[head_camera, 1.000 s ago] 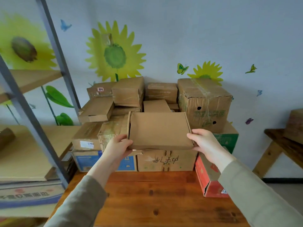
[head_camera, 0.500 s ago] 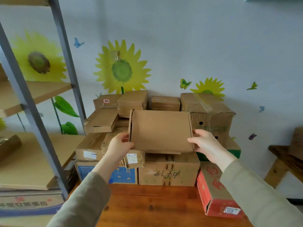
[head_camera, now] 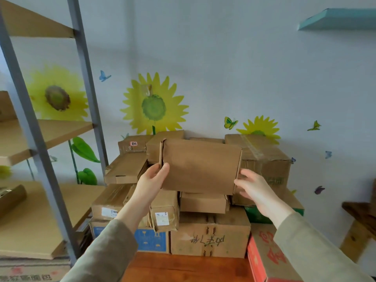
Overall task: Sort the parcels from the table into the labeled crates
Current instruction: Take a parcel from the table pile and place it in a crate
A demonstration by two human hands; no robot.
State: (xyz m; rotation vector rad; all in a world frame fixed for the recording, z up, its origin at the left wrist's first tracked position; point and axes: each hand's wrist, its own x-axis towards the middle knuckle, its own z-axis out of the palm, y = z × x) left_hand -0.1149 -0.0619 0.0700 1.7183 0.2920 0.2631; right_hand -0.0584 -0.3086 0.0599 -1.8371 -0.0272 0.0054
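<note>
Parcel [head_camera: 200, 165], one, brown, is up in front of the box pile [head_camera: 209, 239]. Left grip [head_camera: 151, 182] pinches its left edge, and right grip [head_camera: 252, 188] curls round its right edge. Wooden tabletop [head_camera: 183, 267] below, and three sunflowers on the wall [head_camera: 223, 58].

We log hands: 2, left hand [head_camera: 150, 182] and right hand [head_camera: 254, 190] | parcel [head_camera: 200, 165] aloft: 1 | stacked boxes [head_camera: 209, 239] on our surface [head_camera: 183, 267]: at least 12 | wall sunflowers [head_camera: 153, 106] in full: 3 | butterflies [head_camera: 230, 123]: at least 6 | teal shelf [head_camera: 337, 18], far right: 1
</note>
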